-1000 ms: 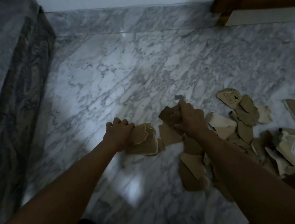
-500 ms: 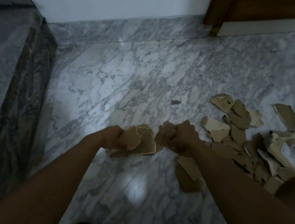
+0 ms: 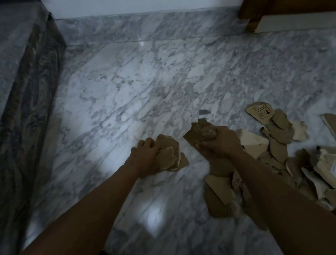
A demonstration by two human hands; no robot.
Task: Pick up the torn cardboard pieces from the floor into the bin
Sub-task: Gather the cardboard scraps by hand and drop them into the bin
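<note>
Left hand (image 3: 145, 158) clenched round cardboard pieces (image 3: 169, 156); right hand (image 3: 220, 144) clenched round a wad (image 3: 198, 132); loose scraps (image 3: 280, 133) at three o'clock.

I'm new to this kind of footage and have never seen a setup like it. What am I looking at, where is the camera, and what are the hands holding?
There is no machine here. These are a person's two bare arms, filmed by one wide-angle camera worn on the head, looking forward and down. The surface is a grey-veined white marble floor. The left hand grips a small stack of torn brown cardboard pieces. The right hand grips a crumpled brown cardboard bunch. More loose torn cardboard scraps lie scattered on the floor to the right. No bin shows in this view.
</note>
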